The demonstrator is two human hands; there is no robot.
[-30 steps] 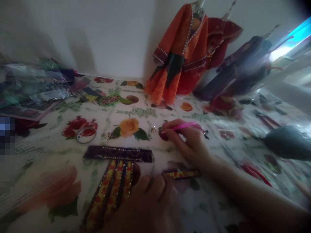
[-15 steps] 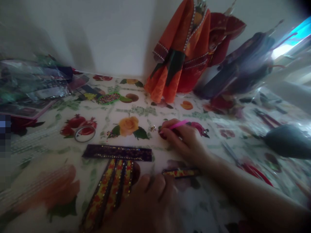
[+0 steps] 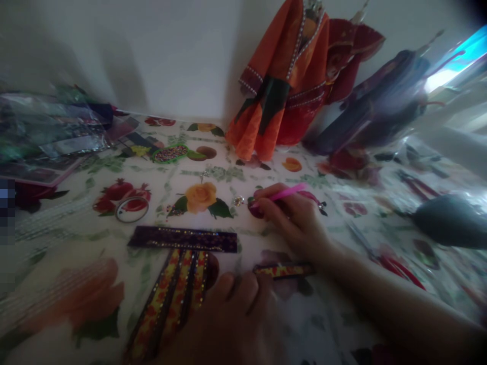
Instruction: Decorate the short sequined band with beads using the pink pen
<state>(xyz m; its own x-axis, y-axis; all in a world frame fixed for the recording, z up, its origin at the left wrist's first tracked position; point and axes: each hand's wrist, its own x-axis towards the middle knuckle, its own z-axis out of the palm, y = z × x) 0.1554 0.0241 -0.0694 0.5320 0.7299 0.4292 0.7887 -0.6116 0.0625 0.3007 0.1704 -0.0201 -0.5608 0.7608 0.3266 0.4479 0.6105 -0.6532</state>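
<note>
My right hand [image 3: 300,210] is closed around a slim bright-pink pen-like stick [image 3: 289,191], its tip pointing down-left at the tablecloth. Just left of that tip lies a small cluster of shiny beads or stones [image 3: 239,201]. My left hand [image 3: 239,314], dim and blurred at the bottom, rests with bent fingers beside yellow-and-red patterned strips [image 3: 165,299] edged with glitter; its fingertips are hidden. Across the strips' top ends lies a dark purple band [image 3: 182,239] with two shiny rows. A short patterned piece [image 3: 285,270] sits between my two hands.
Farther back are a round ring [image 3: 132,208] and a green dish of beads [image 3: 170,153]. Clear-wrapped packets [image 3: 53,126] lie at left. Dressed orange and red figures [image 3: 258,111] stand against the wall. Red-handled scissors [image 3: 397,268] and a dark rounded object [image 3: 449,221] are at right.
The pink stick's upper end has tipped slightly to the right, and my right hand has shifted a little with it. My left hand and the strips look unmoved.
</note>
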